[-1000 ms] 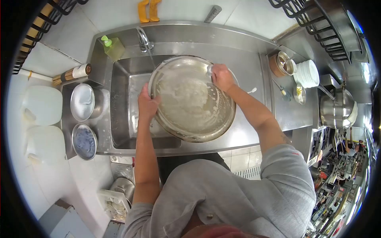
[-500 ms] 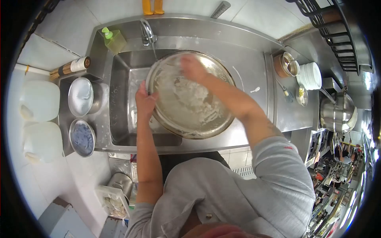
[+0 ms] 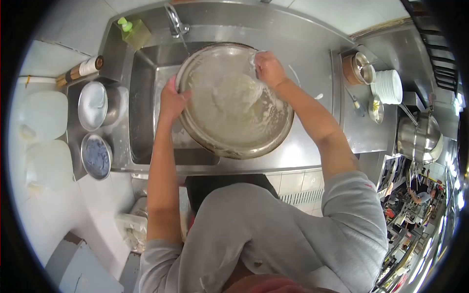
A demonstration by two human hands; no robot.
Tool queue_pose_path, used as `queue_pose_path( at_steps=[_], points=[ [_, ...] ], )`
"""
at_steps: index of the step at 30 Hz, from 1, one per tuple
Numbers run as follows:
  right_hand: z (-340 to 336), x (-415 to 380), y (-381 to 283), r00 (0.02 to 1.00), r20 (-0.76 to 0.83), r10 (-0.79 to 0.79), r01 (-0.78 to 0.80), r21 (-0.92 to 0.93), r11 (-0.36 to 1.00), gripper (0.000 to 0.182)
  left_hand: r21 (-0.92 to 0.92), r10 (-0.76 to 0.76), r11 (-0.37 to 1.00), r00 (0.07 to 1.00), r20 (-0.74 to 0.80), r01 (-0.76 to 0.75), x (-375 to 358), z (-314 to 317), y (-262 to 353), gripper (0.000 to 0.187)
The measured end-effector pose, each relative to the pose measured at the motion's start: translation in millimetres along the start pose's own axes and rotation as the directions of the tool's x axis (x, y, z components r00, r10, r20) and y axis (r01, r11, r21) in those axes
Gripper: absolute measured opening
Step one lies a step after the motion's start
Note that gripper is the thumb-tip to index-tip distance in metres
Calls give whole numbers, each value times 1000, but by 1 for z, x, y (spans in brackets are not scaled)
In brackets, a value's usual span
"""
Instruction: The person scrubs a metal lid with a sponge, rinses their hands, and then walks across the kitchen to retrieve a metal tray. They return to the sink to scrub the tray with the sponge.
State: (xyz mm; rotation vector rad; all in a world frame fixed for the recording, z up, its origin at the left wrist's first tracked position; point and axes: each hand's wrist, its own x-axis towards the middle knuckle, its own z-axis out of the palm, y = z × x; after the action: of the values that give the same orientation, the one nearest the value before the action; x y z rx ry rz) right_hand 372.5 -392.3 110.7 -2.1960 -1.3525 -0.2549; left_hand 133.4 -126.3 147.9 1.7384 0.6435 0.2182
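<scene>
A large round metal pan (image 3: 215, 122) with whitish suds inside is tilted over the right part of the sink (image 3: 141, 117) and the steel counter beside it. My left hand (image 3: 173, 100) grips its left rim, thumb over the edge. At the upper right rim my right hand (image 3: 269, 68) is closed on something whitish, perhaps a scrubber, too small to make out. From the faucet (image 3: 175, 22) a thin stream of water runs down by the pan's upper left edge.
Left of the sink sit a bowl of white foam (image 3: 93, 105) and a bowl with bluish contents (image 3: 96, 156). A green soap bottle (image 3: 134, 34) stands at the back left. Stacked white plates (image 3: 388, 87) and a pot (image 3: 417, 139) are at the right.
My right hand has moved from the pan's upper middle to its upper right rim. My left hand still holds the left rim. The camera view has shifted slightly.
</scene>
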Motion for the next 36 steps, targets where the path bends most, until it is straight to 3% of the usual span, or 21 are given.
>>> queue_pose_path(
  at_steps=[1, 4, 8, 11, 12, 14, 16, 19, 23, 24, 27, 28, 31, 33, 35, 36],
  points=[
    [1, -2, -2, 1000, 22, 11, -11, -12, 1000, 8, -124, -76, 990, 997, -11, 74, -1, 2, -1, 53],
    [-1, -38, -40, 979, 167, 120, -117, -29, 993, 8, -113, -114, 988, 992, -61, 107, -4, 5, 8, 51],
    [5, -57, -98, 998, -54, -28, 44, 304, 952, 6, -59, -14, 998, 999, -38, 12, -5, 7, 28, 51],
    [-3, -10, -41, 956, 73, 284, -285, 7, 958, 6, -76, 11, 997, 1000, -3, -11, -1, 10, 21, 54],
    [-1, -8, -51, 974, -4, 226, -225, 103, 969, 6, -68, 18, 998, 1000, -16, -19, 4, 13, 12, 54],
    [-3, -1, -144, 980, -144, 134, -88, 287, 954, 6, -39, 24, 999, 999, -23, -25, 7, 14, 12, 54],
    [35, -18, -119, 984, -180, -3, 61, 316, 947, 6, 11, 22, 1000, 1000, -12, -21, -1, 11, 22, 55],
    [46, 0, -51, 969, -136, 205, -191, 107, 976, 7, -75, -27, 997, 999, -33, 25, -2, 14, 12, 57],
    [20, -34, -142, 993, -69, 97, -53, 472, 880, 5, -114, -30, 993, 998, -53, 23, 0, 13, 9, 50],
    [25, -46, -106, 997, -64, -37, 55, 314, 948, 7, -123, -25, 992, 998, -49, 19, -2, 14, 9, 51],
    [22, -7, -44, 943, 103, 316, -325, 84, 942, 7, -84, -38, 996, 997, -67, 32, -5, 16, 18, 52],
    [47, -1, -48, 978, -54, 199, -197, 40, 980, 5, -52, -45, 998, 997, -64, 42, -4, 17, 22, 53],
    [32, -10, -169, 999, -37, 27, -9, 429, 903, 7, -79, -58, 995, 997, -44, 54, 0, 15, 1, 52],
    [66, -38, -108, 970, 135, 201, -237, 699, 675, 4, -152, -119, 982, 992, -47, 111, -3, 15, -15, 51],
    [74, -37, -71, 951, 148, 272, -302, 637, 709, 3, -202, -155, 969, 987, -46, 143, -8, 15, -19, 51],
    [65, -21, -68, 964, 55, 259, -256, 446, 858, 4, -212, -158, 966, 986, -46, 145, -9, 17, -14, 51]
  ],
)
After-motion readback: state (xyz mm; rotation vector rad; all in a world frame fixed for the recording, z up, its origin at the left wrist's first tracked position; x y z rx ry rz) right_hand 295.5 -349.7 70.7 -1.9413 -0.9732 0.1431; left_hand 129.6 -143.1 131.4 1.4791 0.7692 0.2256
